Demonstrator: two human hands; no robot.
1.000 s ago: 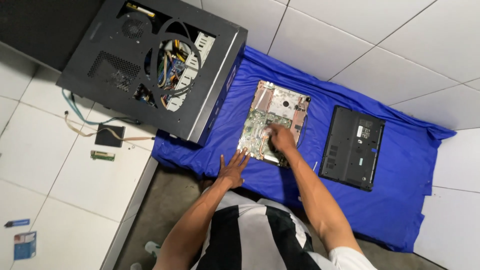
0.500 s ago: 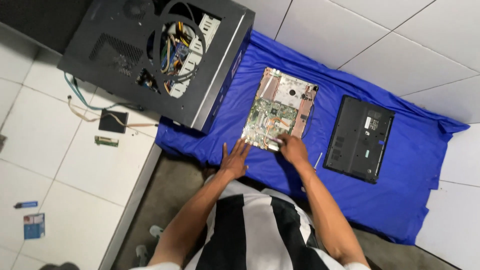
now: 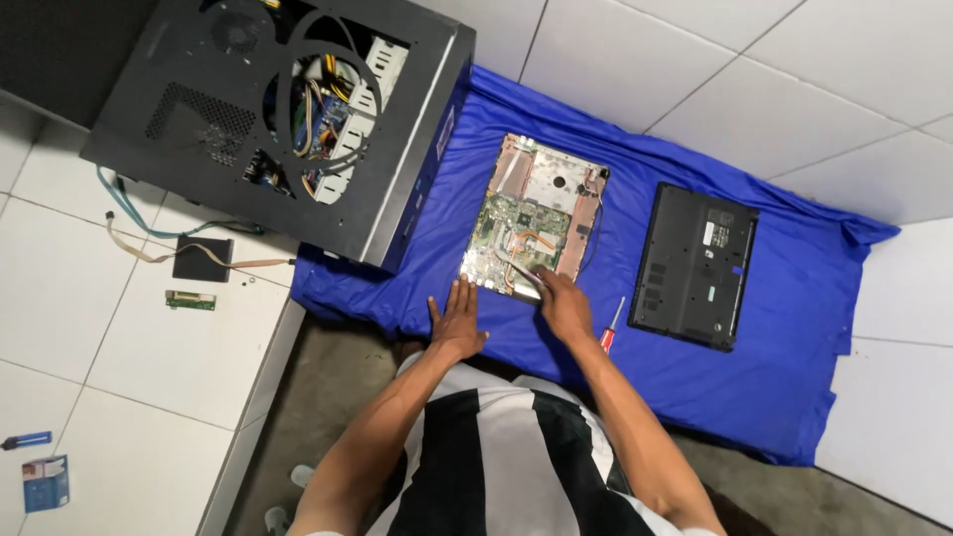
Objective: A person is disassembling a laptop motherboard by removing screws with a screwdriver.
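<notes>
An opened laptop base (image 3: 536, 213) with its green board and copper heat pipes bare lies on a blue cloth (image 3: 794, 377). My right hand (image 3: 566, 308) rests at the base's near edge, its fingers closed around a thin silver tool whose tip points onto the board. Just short of the base's near left corner, my left hand (image 3: 457, 323) lies flat on the cloth with fingers spread and holds nothing. A red-handled screwdriver (image 3: 609, 331) lies on the cloth right beside my right hand.
The laptop's black bottom cover (image 3: 695, 263) lies to the right on the cloth. A black desktop case (image 3: 199, 109), side open with cables showing, stands at the left. On the white tiles lie a small black drive (image 3: 204, 258), a green card (image 3: 191, 300) and a blue box (image 3: 45, 483).
My right hand has drawn back from the middle of the board to its near edge. My left hand has stayed flat on the cloth.
</notes>
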